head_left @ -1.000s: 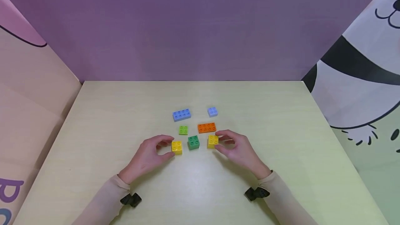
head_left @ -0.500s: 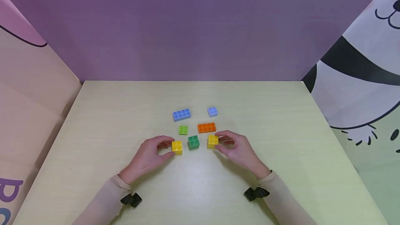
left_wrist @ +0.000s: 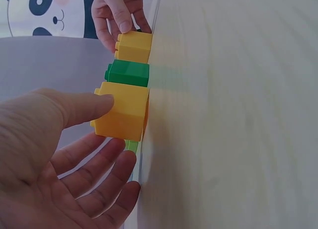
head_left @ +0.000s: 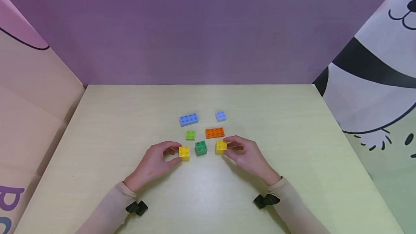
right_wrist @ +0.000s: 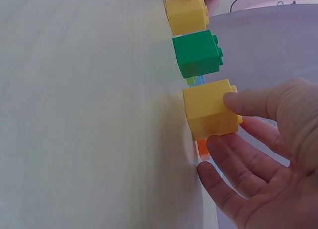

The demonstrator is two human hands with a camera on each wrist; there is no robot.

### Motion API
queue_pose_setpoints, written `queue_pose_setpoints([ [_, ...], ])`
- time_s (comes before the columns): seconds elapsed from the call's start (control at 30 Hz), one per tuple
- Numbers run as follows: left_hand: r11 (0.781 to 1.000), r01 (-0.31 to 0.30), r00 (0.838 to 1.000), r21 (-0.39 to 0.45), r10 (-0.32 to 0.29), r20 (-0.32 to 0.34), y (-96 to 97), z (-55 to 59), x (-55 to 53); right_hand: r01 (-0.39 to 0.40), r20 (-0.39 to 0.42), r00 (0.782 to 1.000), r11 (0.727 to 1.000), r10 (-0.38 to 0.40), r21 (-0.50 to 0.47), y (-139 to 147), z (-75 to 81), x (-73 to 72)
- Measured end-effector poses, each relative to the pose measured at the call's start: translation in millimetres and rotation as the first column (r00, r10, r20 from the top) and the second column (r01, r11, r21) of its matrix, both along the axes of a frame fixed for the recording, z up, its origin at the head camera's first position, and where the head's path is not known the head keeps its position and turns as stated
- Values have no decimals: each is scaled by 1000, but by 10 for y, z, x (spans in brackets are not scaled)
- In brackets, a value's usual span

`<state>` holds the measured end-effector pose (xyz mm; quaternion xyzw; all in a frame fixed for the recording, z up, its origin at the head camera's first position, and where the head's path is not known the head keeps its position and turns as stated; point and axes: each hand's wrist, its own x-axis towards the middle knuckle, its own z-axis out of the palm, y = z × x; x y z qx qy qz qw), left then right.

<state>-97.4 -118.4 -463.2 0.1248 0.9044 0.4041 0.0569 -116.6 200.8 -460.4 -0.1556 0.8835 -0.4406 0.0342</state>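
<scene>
While L hand pinches one yellow brick, R hand pinches 2nd yellow brick; dk green brick sits apart btwn; lime brick, orange brick beyond.

The bricks are yellow, green, lime, orange and blue, the back wall purple.
</scene>
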Motion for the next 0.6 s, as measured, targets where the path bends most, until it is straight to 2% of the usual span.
queue_pose_setpoints([
  [0.33, 1000, -8, 1000, 19, 8, 7, 7, 41, -13, 10, 27, 1000, 1000, -10, 18, 8, 11, -6],
  [0.6, 999, 7, 1000, 35, -6, -24, 44, 117, -26, 9, 55, 998, 999, -11, 34, 26, -6, -12],
])
